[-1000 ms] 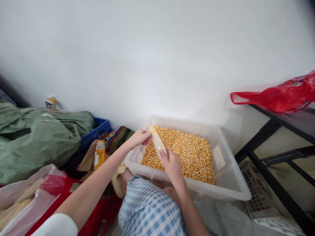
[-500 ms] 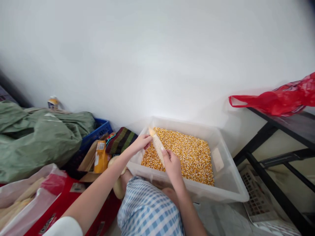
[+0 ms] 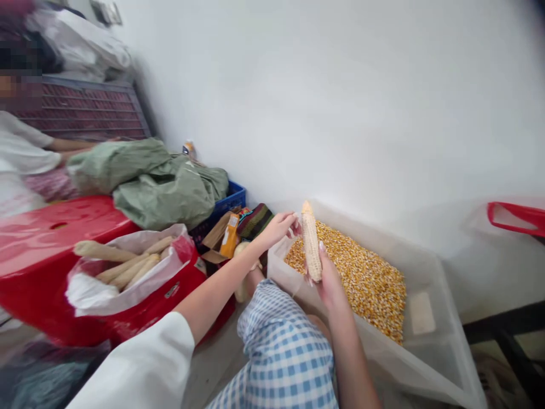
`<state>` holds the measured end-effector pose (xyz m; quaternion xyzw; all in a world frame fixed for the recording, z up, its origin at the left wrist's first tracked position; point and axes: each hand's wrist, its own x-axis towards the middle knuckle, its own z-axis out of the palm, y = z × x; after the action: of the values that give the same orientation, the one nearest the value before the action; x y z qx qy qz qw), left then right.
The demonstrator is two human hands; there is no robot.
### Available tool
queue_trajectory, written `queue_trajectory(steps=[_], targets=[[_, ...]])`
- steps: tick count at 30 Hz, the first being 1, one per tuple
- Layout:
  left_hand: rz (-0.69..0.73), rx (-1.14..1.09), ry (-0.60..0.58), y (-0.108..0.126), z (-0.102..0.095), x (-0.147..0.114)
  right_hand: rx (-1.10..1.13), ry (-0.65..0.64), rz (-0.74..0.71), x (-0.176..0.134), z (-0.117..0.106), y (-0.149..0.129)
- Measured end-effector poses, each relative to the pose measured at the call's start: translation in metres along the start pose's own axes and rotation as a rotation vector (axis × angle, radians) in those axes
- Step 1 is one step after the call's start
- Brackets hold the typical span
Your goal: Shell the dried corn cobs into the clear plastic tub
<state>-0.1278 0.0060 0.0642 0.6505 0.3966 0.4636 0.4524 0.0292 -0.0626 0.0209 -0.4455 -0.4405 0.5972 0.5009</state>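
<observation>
A stripped corn cob, pale with a yellowish tip, stands nearly upright in my right hand, whose fingers wrap its lower part. My left hand is just left of the cob's upper part, fingers loosely bent and apart, with nothing seen in them. Beneath both hands is a translucent plastic bin with a layer of loose yellow corn kernels.
At left, a red bag with a white liner holds several bare cobs, beside a red stool. Green cloth covers a blue crate. A person sits far left. A black frame stands right.
My view has swung left, bringing the stool, the bag of cobs and the person into sight. My left hand has come off the cob, which my right hand now holds more upright.
</observation>
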Motion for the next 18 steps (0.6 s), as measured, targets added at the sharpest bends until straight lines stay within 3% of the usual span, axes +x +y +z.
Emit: queue_trajectory(steps=[3, 5, 7, 9, 11, 13, 15, 18], targets=[[-0.015, 0.071, 0.032, -0.014, -0.019, -0.01, 0.04, -0.003, -0.007, 0.0, 0.021, -0.001], [-0.038, -0.001, 0.06, -0.023, -0.021, -0.014, 0.017, 0.019, -0.026, 0.004, 0.034, -0.001], [-0.119, -0.189, 0.028, -0.027, -0.013, -0.016, -0.018, 0.07, -0.079, 0.008, 0.047, 0.0], [-0.2, -0.414, -0.077, -0.026, 0.002, -0.018, -0.056, 0.125, -0.14, 0.009, 0.057, 0.0], [-0.178, -0.545, -0.118, -0.022, 0.015, -0.024, -0.101, 0.127, -0.193, 0.006, 0.063, 0.0], [-0.116, -0.553, -0.089, -0.014, 0.014, -0.034, -0.167, 0.03, -0.211, -0.001, 0.063, 0.001], [-0.08, -0.455, 0.007, -0.001, -0.008, -0.049, -0.264, -0.072, -0.184, -0.01, 0.056, 0.005], [-0.029, -0.176, 0.316, 0.026, -0.084, -0.082, -0.403, -0.052, -0.172, -0.017, 0.037, 0.017]])
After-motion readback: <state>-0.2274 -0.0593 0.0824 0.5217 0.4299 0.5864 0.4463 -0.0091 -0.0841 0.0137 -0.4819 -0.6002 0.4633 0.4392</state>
